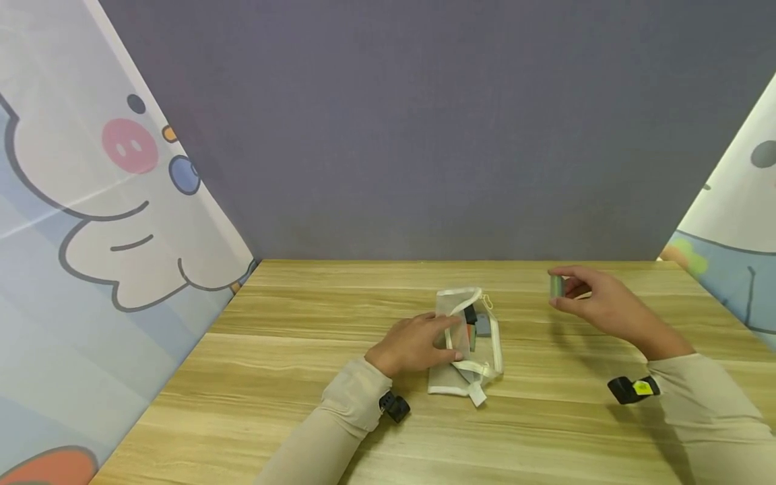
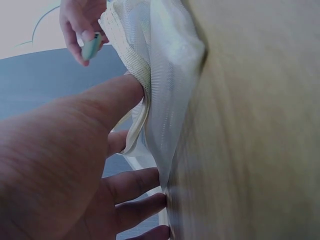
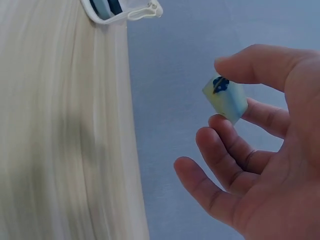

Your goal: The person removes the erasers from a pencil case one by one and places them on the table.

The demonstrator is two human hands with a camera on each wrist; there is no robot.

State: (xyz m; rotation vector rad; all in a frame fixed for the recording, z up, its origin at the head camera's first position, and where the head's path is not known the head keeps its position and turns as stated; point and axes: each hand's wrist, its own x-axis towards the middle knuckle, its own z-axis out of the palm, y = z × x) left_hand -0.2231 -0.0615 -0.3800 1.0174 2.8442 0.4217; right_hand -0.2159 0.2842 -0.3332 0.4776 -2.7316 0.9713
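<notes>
A cream mesh zip pouch (image 1: 496,347) lies on the table with its mouth unzipped. My left hand (image 1: 412,343) rests at its left side, thumb and index finger spread at the opening. In the left wrist view, thumb and index tips pass behind the zipper edge (image 2: 145,107), while the other fingers touch the mesh lower down. To the right of the pouch and above the table, my right hand (image 1: 597,300) pinches a small pale green block (image 3: 230,102) between thumb and fingers. A dark blue mark shows on the block; its kind is unclear.
Inside the pouch are a grey piece (image 1: 483,325), a black piece (image 1: 469,314) and a reddish one. A white tag (image 1: 477,395) hangs from its near end. The wood-grain table (image 1: 291,377) meets a grey panel (image 1: 424,135) at the back; printed cartoon sheets flank it.
</notes>
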